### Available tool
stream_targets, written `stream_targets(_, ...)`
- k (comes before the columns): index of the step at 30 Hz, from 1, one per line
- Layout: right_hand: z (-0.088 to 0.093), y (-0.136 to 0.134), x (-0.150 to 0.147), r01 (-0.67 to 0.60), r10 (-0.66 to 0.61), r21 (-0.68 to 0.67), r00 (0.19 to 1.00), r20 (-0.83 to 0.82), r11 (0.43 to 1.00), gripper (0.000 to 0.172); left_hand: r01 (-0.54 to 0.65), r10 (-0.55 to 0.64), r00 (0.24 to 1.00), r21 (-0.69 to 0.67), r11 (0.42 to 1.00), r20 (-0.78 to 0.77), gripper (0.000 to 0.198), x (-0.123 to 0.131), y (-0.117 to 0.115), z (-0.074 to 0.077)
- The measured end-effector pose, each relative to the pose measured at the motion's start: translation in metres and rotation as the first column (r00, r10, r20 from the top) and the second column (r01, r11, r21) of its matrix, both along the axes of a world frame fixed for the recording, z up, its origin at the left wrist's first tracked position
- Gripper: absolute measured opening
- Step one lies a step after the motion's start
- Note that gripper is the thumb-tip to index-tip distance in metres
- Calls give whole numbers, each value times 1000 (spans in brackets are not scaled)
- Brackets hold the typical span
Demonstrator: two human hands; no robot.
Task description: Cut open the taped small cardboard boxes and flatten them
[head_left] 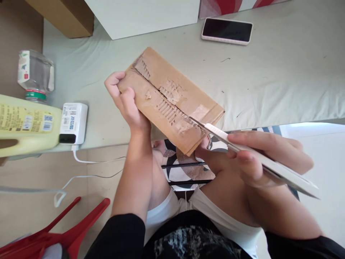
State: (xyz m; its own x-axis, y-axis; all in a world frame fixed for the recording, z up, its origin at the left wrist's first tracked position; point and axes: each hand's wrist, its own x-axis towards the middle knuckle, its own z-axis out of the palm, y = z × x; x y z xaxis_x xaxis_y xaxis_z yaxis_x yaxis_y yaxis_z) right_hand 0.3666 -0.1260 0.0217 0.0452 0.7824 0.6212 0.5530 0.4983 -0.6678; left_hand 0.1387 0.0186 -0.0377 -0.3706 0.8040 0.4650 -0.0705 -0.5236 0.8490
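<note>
Rectangular cardboard box (pixel 172 97), torn ridged corrugation (pixel 167 109); slim white cutter (pixel 272 162) at seam (pixel 161 92).

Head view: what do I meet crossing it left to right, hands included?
Yellow jug, power bank, left hand, cardboard box, phone, right hand.

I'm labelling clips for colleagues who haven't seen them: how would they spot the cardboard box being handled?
Start at the pale cloth-covered surface. Over its near edge, the left hand grips a slanted cardboard box. Torn patches baring corrugated ridges along its seam set it apart from the brown box at upper left, whose visible sides show none.
</note>
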Motion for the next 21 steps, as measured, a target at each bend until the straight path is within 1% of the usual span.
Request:
stream_targets(2, -2, 0, 0, 20, -20, -22, 1000, 18, 1000, 17, 17, -17, 1000, 20, 1000, 9, 29, -1, 1, -1)
stream_targets(5, -3, 3, 0, 6, -6, 38, 1000, 19, 999, 12, 32, -32, 999, 38, 999, 12, 32, -2, 2, -1)
stream_targets(7, -1, 5, -1, -16, 14, 65, 1000, 26, 998, 10, 29, -29, 1000, 3, 1000, 8, 31, -1, 0, 0)
stream_targets(11, 3, 7, -3, -66, 60, 77, 995, 80, 995, 10, -1, 1, 1000, -88, 996, 5, 35, 0, -3, 3)
stream_targets(14, 1, 6, -3, -69, 67, 42, 996, 52, 997, 9, -1, 7, 999, -151, 989, 43, 33, 1, -4, 5)
stream_targets(16, -2, 6, -3, -41, 41, 33, 999, 18, 999, 9, 9, 6, 997, -191, 982, 78, 32, 2, -3, 6)
stream_targets(18, -5, 7, -3, 2, 0, 82, 1000, -20, 997, 10, 13, 9, 995, -219, 976, 99, 33, 2, -3, 7)
stream_targets(21, -9, 8, 2, 53, -23, 215, 990, -136, 975, 15, 7, 15, 995, -225, 974, 98, 30, 1, -3, 8)
